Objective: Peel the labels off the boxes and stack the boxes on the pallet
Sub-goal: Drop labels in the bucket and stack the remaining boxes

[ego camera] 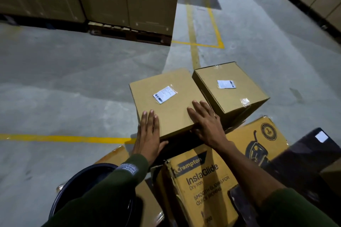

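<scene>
A plain brown box (169, 103) lies in the middle of the head view with a white barcode label (164, 94) on its top. My left hand (149, 130) rests on its near left corner, fingers straight on top and thumb under the front edge. My right hand (206, 123) lies flat on the near right corner, fingers spread. A second brown box (230, 90) stands just to the right, touching it, with a white label (226, 84) on top.
A yellow printed iron carton (212, 177) lies below the two boxes. A dark box (310, 154) with a white sticker is at right, a dark round bin (88, 186) at lower left. Stacked cartons on a wooden pallet (129, 33) stand behind. Yellow floor lines cross the concrete.
</scene>
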Available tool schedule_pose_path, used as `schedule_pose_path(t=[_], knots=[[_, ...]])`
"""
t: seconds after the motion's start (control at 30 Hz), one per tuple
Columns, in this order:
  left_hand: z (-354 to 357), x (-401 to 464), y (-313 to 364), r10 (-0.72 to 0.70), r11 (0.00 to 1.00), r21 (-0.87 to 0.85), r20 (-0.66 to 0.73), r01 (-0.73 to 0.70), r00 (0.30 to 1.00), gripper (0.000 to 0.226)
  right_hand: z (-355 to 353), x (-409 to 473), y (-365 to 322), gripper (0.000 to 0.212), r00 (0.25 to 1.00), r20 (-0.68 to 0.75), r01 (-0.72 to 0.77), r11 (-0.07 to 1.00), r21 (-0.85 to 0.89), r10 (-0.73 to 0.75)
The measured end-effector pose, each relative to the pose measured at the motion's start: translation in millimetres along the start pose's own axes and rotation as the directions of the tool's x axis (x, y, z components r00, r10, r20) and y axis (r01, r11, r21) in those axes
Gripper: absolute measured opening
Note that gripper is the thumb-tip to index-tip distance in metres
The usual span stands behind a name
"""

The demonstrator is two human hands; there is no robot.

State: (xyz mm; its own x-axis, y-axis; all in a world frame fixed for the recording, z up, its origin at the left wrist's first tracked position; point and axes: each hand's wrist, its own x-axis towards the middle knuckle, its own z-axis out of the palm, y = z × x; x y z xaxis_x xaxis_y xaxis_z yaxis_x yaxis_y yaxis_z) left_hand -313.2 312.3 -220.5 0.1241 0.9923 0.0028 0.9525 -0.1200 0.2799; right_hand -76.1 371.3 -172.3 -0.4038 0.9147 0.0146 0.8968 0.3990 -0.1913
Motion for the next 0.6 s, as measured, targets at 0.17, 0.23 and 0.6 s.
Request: schedule_pose_path(t=[0.17, 0.23, 0.6], knots=[[-17, 6, 0, -0.005, 0.996, -0.094, -0.011, 0.004, 1.000, 0.116, -3, 1, -8, 0.077, 0.989, -0.142, 0.047, 0.999, -0.009, -0.048], [-26, 8, -8, 0.009, 0.995, -0.096, -0.035, -0.012, 0.999, 0.112, -5, 1, -15, 0.074, 0.980, -0.188, 0.063, 0.998, 0.006, -0.061], [-117, -34, -26, 0.145, 0.985, 0.123, -0.217, -0.121, 0.965, 0.095, -45, -25, -71, 0.066, 0.879, -0.460, 0.163, 0.986, 0.039, -0.127]])
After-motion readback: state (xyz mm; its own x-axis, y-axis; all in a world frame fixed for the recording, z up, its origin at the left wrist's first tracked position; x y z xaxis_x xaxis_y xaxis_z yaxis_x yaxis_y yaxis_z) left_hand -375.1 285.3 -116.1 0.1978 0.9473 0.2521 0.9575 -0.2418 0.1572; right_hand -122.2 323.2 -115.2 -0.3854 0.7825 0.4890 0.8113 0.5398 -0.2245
